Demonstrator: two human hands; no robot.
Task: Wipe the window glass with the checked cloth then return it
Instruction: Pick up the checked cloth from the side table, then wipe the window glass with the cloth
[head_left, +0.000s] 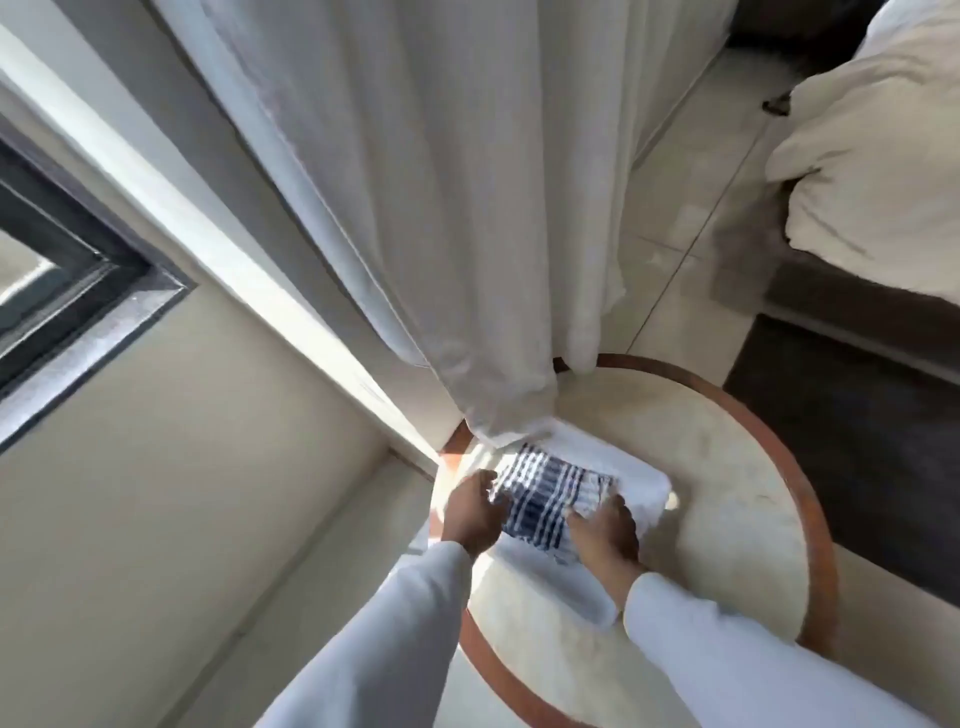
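Note:
The checked cloth (545, 493), blue and white, lies folded on top of a white towel (639, 486) on a round table (727, 467). My left hand (472, 514) grips the cloth's left edge, fingers curled around it. My right hand (605, 535) presses down on the cloth's near right corner, fingers on the fabric. Both arms wear white sleeves. The window (47, 291), with a dark frame, is at the far left; only a sliver of its glass shows.
A white curtain (441, 208) hangs from the top down to the table's far edge and touches the towel. The table has a brown wooden rim (810, 493). A bed with pale bedding (872, 171) stands at the right, above tiled floor and a dark rug (857, 457).

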